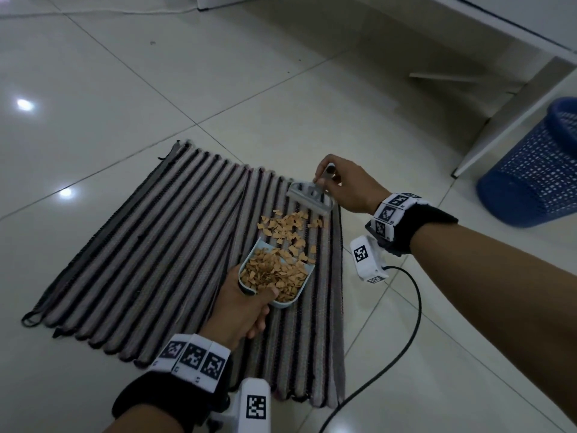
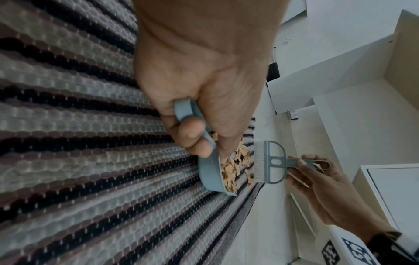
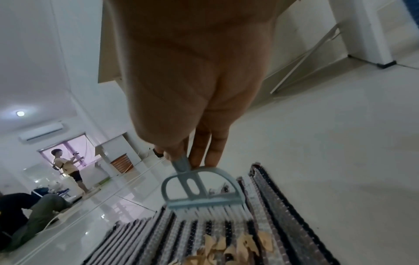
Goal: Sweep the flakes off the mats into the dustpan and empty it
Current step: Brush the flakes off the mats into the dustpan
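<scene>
A striped mat (image 1: 150, 245) lies on the tiled floor. My left hand (image 1: 243, 307) grips a pale blue dustpan (image 1: 298, 300) by its handle; the pan rests on the mat, heaped with tan flakes (image 1: 271, 273). More loose flakes (image 1: 287, 226) lie on the mat just beyond its mouth. My right hand (image 1: 340, 185) pinches the handle of a small grey-blue brush (image 1: 309, 198), bristles down on the mat behind the loose flakes. In the left wrist view the dustpan (image 2: 208, 172) faces the brush (image 2: 269, 161). In the right wrist view the brush (image 3: 204, 193) stands above flakes (image 3: 233, 247).
A blue mesh waste basket (image 1: 537, 170) stands at the right on the floor, beside a white table leg (image 1: 512, 117). A black cable (image 1: 402, 332) runs over the tiles right of the mat. A person (image 3: 68, 166) stands far off in the room.
</scene>
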